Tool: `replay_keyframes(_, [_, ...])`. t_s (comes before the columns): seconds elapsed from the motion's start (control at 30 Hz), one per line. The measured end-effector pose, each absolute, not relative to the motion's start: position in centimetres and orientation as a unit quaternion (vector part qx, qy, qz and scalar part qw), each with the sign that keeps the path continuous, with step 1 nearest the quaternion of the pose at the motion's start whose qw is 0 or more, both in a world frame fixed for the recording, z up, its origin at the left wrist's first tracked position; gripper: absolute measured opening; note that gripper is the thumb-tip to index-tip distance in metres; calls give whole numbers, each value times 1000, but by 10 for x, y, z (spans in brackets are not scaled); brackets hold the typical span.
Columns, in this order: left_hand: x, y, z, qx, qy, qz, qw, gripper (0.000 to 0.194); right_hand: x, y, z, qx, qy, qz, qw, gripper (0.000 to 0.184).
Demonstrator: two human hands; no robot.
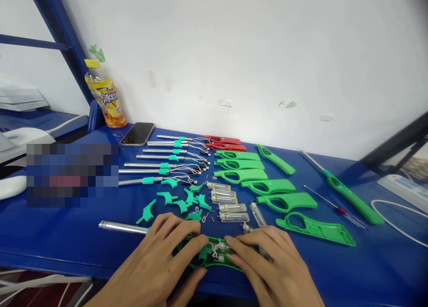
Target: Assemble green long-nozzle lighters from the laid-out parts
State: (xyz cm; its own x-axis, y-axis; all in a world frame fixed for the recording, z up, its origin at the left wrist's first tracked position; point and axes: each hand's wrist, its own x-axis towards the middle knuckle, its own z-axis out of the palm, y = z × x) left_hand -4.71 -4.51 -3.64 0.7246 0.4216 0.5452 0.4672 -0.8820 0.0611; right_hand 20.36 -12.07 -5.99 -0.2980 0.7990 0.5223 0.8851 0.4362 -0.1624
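At the table's front edge lies a green gas-lighter half shell [219, 263], open side up, with white wires and a teal trigger in it. My left hand [170, 249] is closed around its left part, where a metal lighter tube [122, 227] sticks out. The fingers of my right hand [274, 262] press at its right part, on what looks like a clear fuel tank, mostly hidden beneath them. Just beyond my hands are loose teal triggers [180, 205], several clear fuel tanks [234, 217] and tiny metal bits [204, 218].
Metal tubes with wires [157, 165] lie in a row behind, beside green shells [287, 202] and red shells [225, 140]. An assembled green lighter [351, 198] and a thin screwdriver [337, 207] are at right. A phone [137, 134] and drink bottle [105, 95] stand back left, by the wall.
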Motion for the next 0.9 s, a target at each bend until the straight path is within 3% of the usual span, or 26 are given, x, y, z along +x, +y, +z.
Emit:
replay_keyframes(0.23, [-50, -49, -42, -935, -245, -251, 52, 27, 207, -120, -57, -523, -805, -45, 278, 28])
replay_keyframes(0.9, [-55, -49, -39, -943, -250, -215, -38, 33, 210, -117, -58, -509, -809, -74, 284, 27])
